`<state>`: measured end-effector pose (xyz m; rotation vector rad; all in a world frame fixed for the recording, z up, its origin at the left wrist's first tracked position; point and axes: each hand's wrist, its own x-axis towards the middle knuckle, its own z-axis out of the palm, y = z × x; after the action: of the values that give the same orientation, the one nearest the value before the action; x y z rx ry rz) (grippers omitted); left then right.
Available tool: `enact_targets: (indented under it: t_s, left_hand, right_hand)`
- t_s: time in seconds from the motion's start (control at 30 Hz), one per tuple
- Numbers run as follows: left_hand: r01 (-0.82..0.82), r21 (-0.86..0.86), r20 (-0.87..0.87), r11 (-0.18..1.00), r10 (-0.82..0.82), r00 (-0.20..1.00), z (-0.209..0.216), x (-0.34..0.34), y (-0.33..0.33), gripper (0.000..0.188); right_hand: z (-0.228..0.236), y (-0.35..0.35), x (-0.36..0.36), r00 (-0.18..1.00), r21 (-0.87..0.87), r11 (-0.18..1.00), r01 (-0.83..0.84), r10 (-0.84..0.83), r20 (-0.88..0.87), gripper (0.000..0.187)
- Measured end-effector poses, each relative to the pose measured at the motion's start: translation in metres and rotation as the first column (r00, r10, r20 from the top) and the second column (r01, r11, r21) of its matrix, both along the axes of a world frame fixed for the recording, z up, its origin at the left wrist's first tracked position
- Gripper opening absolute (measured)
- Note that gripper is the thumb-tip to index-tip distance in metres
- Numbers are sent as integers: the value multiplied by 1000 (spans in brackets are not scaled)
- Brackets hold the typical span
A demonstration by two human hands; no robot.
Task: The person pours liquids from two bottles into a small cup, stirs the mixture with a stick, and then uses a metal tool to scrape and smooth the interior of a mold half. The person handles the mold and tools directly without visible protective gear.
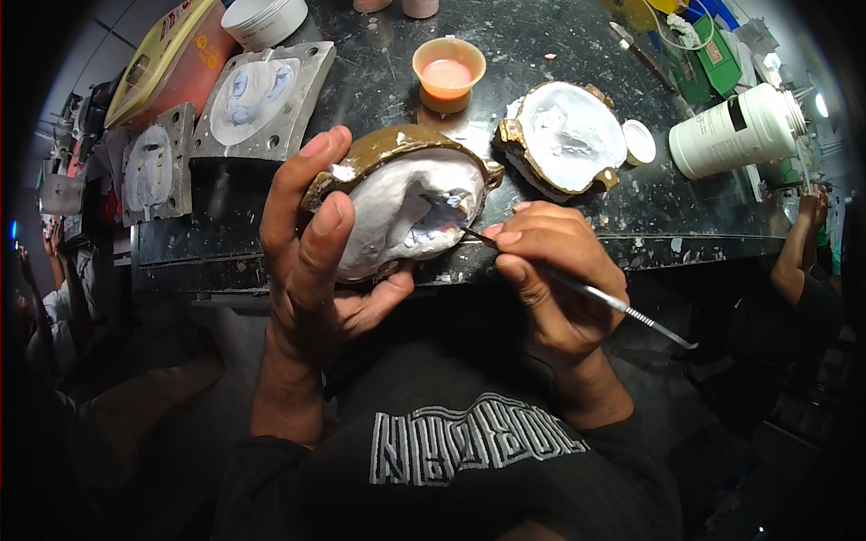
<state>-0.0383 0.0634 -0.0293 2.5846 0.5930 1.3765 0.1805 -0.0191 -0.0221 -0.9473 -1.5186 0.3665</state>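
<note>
Two brass-rimmed flask halves filled with white plaster are in view: one (397, 203) is held tilted over the near edge of the dark tabletop (559, 36), the other flask half (564, 135) lies flat on it, with one small orange bowl (448, 70) of pink liquid, one white bottle (735, 131) on its side and two grey metal moulds (262, 95) nearby. The left hand (311, 239) is curled tightly around the held half, fingers over its rim and thumb on the plaster. The right hand (550, 279) is closed in a pen grip on one thin metal carving tool (577, 288), whose tip touches the plaster hollow.
</note>
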Motion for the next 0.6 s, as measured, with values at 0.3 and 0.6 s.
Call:
enact_targets:
  t_s: [0.3,0.6]
  left_hand:
    - [26,-24,151,999,-22,988,-1,9,-7,104]
    - [30,-2,168,1000,-30,985,-4,11,-7,102]
  right_hand:
    - [0,-14,-14,994,-17,997,71,-69,88,33]
    - [3,-15,-22,992,-36,993,110,-108,60,30]
